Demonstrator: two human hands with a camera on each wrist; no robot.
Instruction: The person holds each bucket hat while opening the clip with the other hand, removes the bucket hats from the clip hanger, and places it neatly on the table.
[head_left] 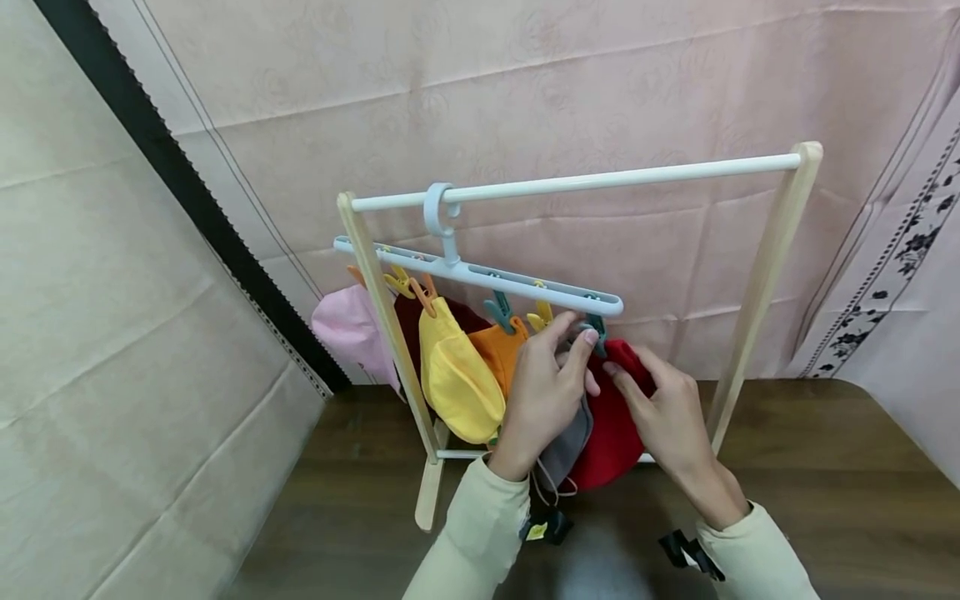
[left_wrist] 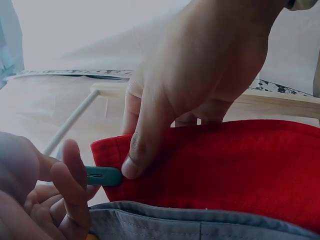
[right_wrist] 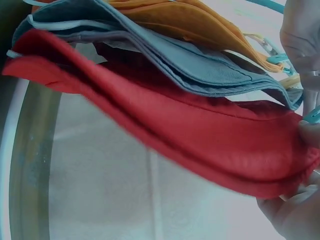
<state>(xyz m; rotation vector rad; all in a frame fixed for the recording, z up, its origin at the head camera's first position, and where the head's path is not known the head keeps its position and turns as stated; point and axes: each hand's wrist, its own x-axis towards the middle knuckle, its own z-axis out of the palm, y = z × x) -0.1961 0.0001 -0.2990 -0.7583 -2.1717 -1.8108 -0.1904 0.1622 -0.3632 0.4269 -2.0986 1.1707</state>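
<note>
At the right end of a light blue clip hanger (head_left: 525, 285), my left hand (head_left: 546, 383) pinches a teal clothespin (left_wrist: 104, 176). The clothespin's tip meets the corner of a red cloth cap (head_left: 611, 425). My right hand (head_left: 667, 408) pinches that cap's upper edge between thumb and fingers, close to the clothespin. A grey cap (right_wrist: 200, 67) with a thin cord hangs beside the red one, partly behind my left hand in the head view. Further left hang an orange cap (head_left: 497, 354) and a yellow cap (head_left: 459, 375), held by clothespins.
The hanger hooks over the white top rod (head_left: 615, 179) of a rack with wooden uprights (head_left: 765, 292). A pink cap (head_left: 348, 325) hangs at the far left, beside a dark red one (head_left: 408, 321). The rack stands on a brown wooden table (head_left: 360, 483) before a cloth backdrop.
</note>
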